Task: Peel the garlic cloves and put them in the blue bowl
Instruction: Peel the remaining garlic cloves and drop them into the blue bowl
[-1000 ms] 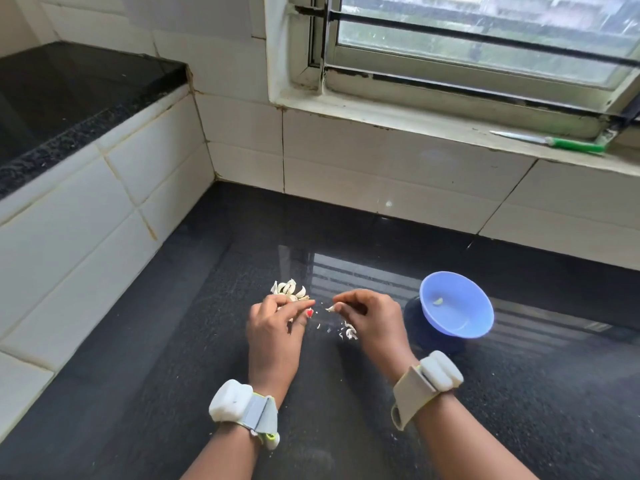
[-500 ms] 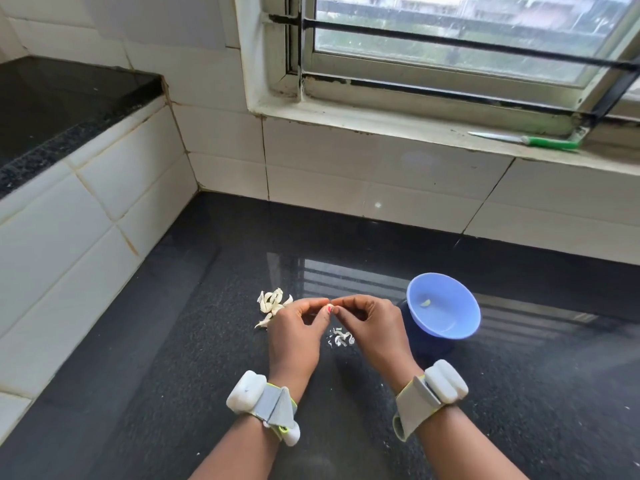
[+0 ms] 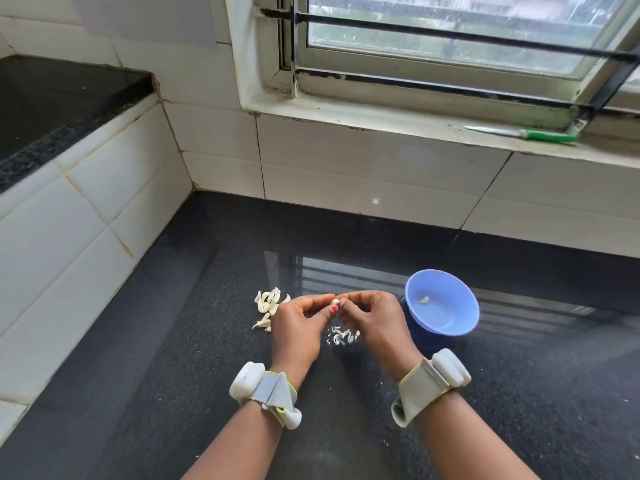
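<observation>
My left hand (image 3: pixel 297 327) and my right hand (image 3: pixel 374 322) meet fingertip to fingertip above the black counter and pinch one small garlic clove (image 3: pixel 335 302) between them. A heap of unpeeled garlic cloves (image 3: pixel 268 303) lies on the counter just left of my left hand. The blue bowl (image 3: pixel 446 318) stands right of my right hand, tilted toward me, with one peeled clove (image 3: pixel 424 299) inside. White bits of garlic skin (image 3: pixel 341 336) lie on the counter under my hands.
A white tiled wall runs along the back and the left. A raised black counter (image 3: pixel 52 98) sits at the far left. A green-handled knife (image 3: pixel 526 134) lies on the window sill at the upper right.
My hands came together from slightly apart and now both pinch the clove. The view has shifted, so the hands and bowl sit a little further right and lower.
</observation>
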`<state>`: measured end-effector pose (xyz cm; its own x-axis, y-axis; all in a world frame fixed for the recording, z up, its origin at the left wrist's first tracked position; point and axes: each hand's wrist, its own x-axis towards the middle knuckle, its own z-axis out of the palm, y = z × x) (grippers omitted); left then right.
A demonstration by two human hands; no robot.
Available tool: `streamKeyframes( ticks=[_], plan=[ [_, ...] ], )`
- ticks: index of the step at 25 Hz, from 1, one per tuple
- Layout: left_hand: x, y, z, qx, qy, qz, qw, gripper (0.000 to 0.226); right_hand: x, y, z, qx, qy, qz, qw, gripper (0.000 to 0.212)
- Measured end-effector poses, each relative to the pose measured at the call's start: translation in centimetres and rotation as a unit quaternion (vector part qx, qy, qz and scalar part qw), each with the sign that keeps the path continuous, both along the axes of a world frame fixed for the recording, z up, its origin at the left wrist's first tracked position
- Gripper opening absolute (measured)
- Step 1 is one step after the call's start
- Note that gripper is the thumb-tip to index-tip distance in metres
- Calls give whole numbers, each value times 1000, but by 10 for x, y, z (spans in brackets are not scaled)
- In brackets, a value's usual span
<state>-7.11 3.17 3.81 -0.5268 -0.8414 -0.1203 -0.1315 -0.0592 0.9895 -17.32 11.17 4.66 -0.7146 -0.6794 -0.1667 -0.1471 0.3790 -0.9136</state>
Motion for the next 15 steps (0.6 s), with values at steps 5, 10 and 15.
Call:
streamKeyframes(
  ticks=[5,10,15],
  plan=[
    [0,2,-4,-43,-12,4,999,18,-4,0,-2,15,-2,21,1000,13],
    [-2,2,2,-98,-55,-30,993,11,-6,5,-4,10,-23,22,999,18],
    [-7,-1,-4,21,-7,3,1000,7,-7,7,-3,-39,-95,43,994,18]
  ],
)
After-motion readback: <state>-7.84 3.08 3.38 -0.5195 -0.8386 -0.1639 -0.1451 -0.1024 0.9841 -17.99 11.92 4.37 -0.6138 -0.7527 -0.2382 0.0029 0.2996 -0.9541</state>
